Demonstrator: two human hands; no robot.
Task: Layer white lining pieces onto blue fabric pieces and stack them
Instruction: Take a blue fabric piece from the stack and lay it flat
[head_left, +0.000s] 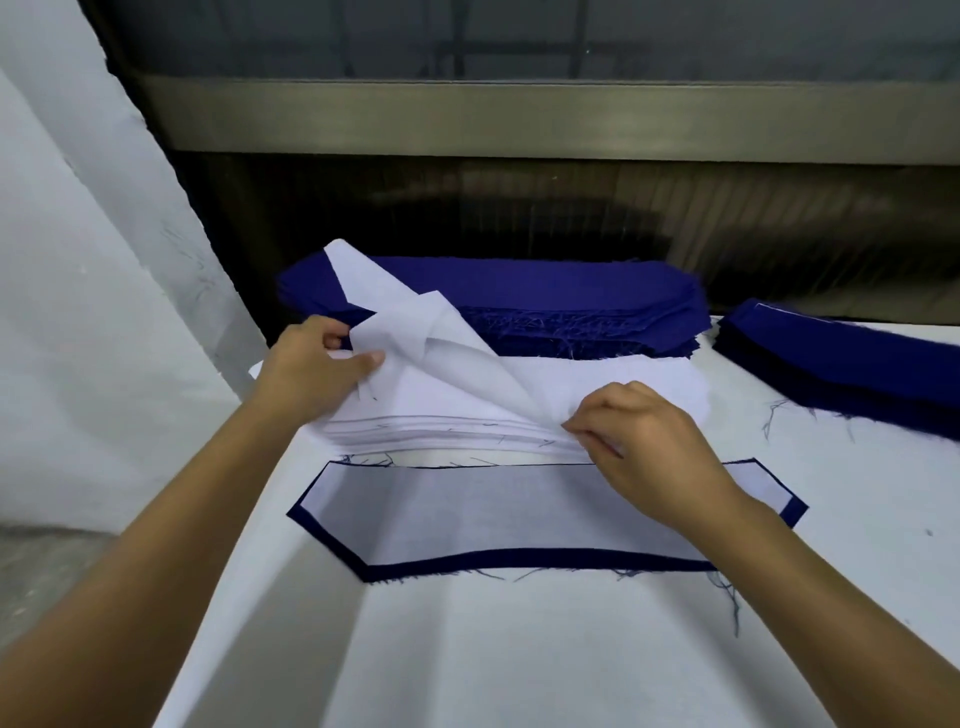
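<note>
At twelve o'clock, my left hand (311, 370) and right hand (647, 441) are pinching the top lining (415, 332), peeling it singly off the stack (447, 432).

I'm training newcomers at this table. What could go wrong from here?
1. The right hand pinches the lifted lining sheet at the edge of the white stack; thin layers may cling, so two could lift together.
2. The sheet is folded over in the left hand and may land creased.
3. The right forearm hangs over the layered piece and might nudge its lining askew.
</note>
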